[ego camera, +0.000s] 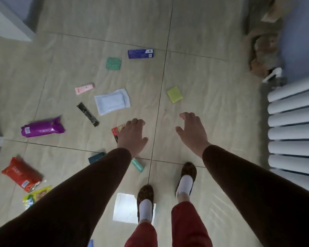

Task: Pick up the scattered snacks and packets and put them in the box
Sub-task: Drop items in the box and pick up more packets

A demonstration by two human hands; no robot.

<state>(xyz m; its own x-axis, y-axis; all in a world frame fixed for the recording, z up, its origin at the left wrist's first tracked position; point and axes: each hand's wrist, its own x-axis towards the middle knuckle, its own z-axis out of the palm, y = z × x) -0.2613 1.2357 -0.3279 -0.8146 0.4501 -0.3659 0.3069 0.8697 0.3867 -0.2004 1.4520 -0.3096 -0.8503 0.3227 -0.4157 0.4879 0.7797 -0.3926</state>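
A red snack packet (116,131) lies on the tiled floor (203,107), partly hidden beneath the left hand (132,135), whose fingers hang loosely curled, holding nothing. The right hand (192,131) hovers beside it, relaxed and empty.

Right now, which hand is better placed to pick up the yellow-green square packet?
Probably the right hand: the yellow-green square packet lies just ahead of its open fingers, while the left hand hovers over the red packet.
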